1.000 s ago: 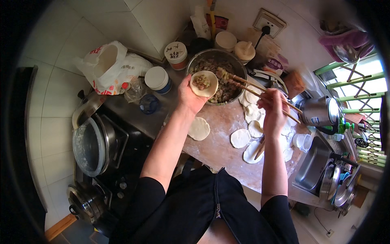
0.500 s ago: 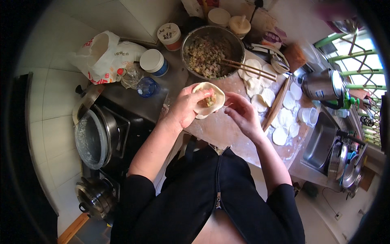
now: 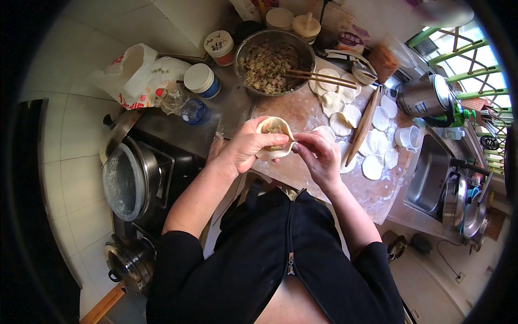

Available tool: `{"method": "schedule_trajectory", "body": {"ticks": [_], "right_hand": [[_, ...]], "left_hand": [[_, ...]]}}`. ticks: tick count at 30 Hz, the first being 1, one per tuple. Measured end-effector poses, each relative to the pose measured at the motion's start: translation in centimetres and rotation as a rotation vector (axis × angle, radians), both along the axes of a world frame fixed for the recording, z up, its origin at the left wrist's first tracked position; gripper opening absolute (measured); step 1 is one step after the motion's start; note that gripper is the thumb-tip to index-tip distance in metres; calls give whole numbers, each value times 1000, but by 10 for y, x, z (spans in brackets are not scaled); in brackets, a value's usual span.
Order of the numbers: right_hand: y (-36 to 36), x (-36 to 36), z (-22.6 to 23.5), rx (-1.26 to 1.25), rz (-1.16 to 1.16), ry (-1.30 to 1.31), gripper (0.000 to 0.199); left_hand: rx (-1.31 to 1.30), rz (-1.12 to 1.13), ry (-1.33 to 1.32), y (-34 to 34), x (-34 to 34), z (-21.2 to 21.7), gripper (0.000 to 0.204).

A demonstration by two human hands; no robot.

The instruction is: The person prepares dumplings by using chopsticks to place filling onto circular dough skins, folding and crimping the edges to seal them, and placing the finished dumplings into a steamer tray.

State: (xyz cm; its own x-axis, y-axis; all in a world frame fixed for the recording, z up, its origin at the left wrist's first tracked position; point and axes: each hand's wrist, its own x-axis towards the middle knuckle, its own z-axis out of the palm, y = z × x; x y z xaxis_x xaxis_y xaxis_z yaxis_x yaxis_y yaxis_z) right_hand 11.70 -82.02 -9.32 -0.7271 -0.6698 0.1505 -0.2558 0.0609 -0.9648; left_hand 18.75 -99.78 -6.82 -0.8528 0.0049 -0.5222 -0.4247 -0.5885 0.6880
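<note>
My left hand (image 3: pixel 245 147) cradles a round dumpling wrapper (image 3: pixel 268 155) with a mound of filling (image 3: pixel 279 131) in it, the thumb resting on the filling. My right hand (image 3: pixel 321 153) pinches the wrapper's right edge between thumb and fingertips, drawing it to a small point. Beyond the hands stands a metal bowl (image 3: pixel 241 79) of chopped filling, with wooden chopsticks (image 3: pixel 329 79) lying across its right rim. Several flat dough wrappers (image 3: pixel 340 123) lie to the right on the floured board (image 3: pixel 283 170), around a wooden rolling pin (image 3: pixel 365 125).
White-lidded tubs (image 3: pixel 202 81) and a clear bottle (image 3: pixel 194 112) stand left of the bowl, beside a plastic bag (image 3: pixel 129 75). A large pot (image 3: pixel 121 181) sits on the stove at left. At right are a metal kettle (image 3: pixel 423 97), a clear cup (image 3: pixel 408 139) and the sink (image 3: pixel 429 175).
My right hand has come left from beside the wrapper and now pinches its edge. The wrapper is more curled up around the filling. The view has shifted slightly.
</note>
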Motion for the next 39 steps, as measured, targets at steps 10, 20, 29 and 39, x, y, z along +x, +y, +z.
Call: {"method": "schedule_trajectory", "body": {"ticks": [10,20,29,39], "right_hand": [[-2,12,5,0,-78,472,17],[-4,19,20,56,-84,-61,19],[1,17,17,93,-54,324,14],[7,9,26,134,-36,153,22]], "left_hand": [[-223,100,0,13,11,2,21],[-290,33,75,12,20,12,23],[-310,142,43,18,17,9,25],[-412,-60,81,17,12,12,16]]}}
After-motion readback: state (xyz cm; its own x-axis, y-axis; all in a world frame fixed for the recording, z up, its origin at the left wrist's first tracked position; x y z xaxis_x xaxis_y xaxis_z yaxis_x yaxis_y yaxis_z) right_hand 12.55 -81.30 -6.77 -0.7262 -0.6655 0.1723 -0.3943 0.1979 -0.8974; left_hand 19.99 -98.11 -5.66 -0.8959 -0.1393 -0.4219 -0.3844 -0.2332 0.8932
